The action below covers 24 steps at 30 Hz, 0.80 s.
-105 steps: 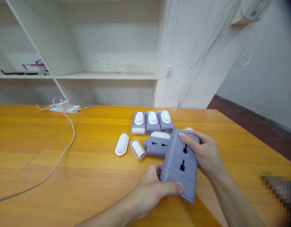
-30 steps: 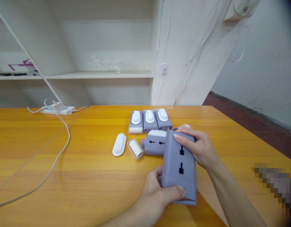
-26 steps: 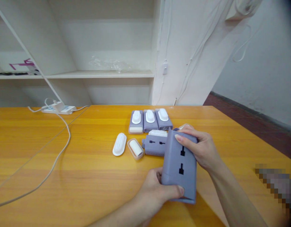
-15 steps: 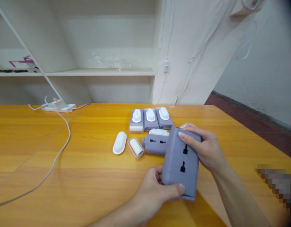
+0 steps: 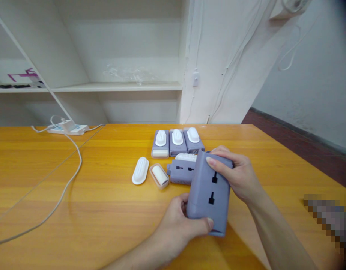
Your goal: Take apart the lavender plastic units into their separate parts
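Left hand (image 5: 177, 223), right hand (image 5: 244, 175): fingers gripping one purple-grey case (image 5: 202, 187). White ribbed piece (image 5: 140, 170) lies on counter (image 5: 111, 213), apart.

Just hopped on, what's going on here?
A person grips a purple case: the left hand is at its near end, the right hand at its far end. Beyond it on the table lies a slotted part, with a tray and a white piece to the left. Farther back, three purple boxes sit in a row.
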Each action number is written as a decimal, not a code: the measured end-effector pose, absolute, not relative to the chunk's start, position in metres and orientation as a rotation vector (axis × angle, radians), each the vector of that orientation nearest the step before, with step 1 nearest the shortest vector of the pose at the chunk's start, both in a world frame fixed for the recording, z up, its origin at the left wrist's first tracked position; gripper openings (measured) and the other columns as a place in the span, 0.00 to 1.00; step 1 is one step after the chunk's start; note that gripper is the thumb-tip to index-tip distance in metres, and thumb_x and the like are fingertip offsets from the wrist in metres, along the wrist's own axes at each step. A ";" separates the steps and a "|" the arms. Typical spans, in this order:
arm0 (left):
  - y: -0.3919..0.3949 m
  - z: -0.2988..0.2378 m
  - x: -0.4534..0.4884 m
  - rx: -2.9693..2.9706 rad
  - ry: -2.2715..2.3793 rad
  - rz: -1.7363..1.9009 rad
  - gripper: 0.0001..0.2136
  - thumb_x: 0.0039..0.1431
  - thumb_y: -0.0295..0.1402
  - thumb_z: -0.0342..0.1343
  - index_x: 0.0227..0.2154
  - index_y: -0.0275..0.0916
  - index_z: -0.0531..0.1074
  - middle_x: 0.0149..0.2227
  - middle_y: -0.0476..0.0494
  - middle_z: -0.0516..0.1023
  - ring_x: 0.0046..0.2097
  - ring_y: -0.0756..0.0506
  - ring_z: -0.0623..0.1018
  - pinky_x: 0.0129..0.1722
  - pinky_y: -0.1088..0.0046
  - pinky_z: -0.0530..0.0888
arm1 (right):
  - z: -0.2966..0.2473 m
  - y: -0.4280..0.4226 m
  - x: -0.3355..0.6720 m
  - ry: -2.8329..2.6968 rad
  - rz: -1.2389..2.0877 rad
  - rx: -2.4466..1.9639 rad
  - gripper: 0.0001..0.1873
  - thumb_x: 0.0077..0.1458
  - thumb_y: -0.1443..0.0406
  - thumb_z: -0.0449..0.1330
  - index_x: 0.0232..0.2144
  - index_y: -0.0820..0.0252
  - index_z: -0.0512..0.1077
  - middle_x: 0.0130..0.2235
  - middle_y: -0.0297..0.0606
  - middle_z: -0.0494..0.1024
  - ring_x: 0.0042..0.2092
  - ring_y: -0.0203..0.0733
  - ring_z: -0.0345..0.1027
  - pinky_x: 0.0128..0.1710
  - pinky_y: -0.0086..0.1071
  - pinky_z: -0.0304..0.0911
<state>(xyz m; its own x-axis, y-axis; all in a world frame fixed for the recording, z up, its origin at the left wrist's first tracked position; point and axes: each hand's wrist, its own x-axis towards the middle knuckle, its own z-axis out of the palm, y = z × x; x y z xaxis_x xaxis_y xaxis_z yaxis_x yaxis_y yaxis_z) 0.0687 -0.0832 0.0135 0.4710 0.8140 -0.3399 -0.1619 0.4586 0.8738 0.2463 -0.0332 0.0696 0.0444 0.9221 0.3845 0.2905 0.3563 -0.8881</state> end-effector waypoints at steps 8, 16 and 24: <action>-0.086 0.014 0.072 0.734 0.795 0.824 0.22 0.42 0.32 0.68 0.42 0.30 0.73 0.41 0.36 0.79 0.41 0.41 0.77 0.42 0.65 0.73 | 0.072 -0.033 0.244 -1.447 0.546 -1.201 0.10 0.51 0.56 0.65 0.26 0.55 0.77 0.27 0.35 0.69 0.31 0.40 0.62 0.29 0.33 0.57; -0.088 0.013 0.075 0.728 0.717 0.782 0.19 0.42 0.30 0.69 0.39 0.30 0.76 0.39 0.38 0.80 0.39 0.44 0.77 0.42 0.69 0.71 | 0.068 -0.034 0.251 -1.454 0.573 -1.178 0.08 0.49 0.57 0.66 0.28 0.55 0.79 0.31 0.38 0.73 0.34 0.43 0.65 0.32 0.35 0.60; -0.088 0.013 0.076 0.685 0.754 0.782 0.18 0.45 0.31 0.67 0.40 0.30 0.74 0.39 0.37 0.79 0.40 0.43 0.77 0.45 0.64 0.72 | 0.064 -0.030 0.252 -1.441 0.559 -1.211 0.09 0.50 0.56 0.66 0.29 0.56 0.78 0.31 0.37 0.72 0.35 0.43 0.65 0.32 0.34 0.61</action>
<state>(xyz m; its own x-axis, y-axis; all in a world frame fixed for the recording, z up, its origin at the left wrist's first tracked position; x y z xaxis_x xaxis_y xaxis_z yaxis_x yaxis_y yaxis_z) 0.0759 -0.0881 0.0133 0.4865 0.8089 -0.3302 -0.3591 0.5296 0.7685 0.2515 -0.0302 0.0644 0.1435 0.8887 0.4354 0.3629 0.3621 -0.8586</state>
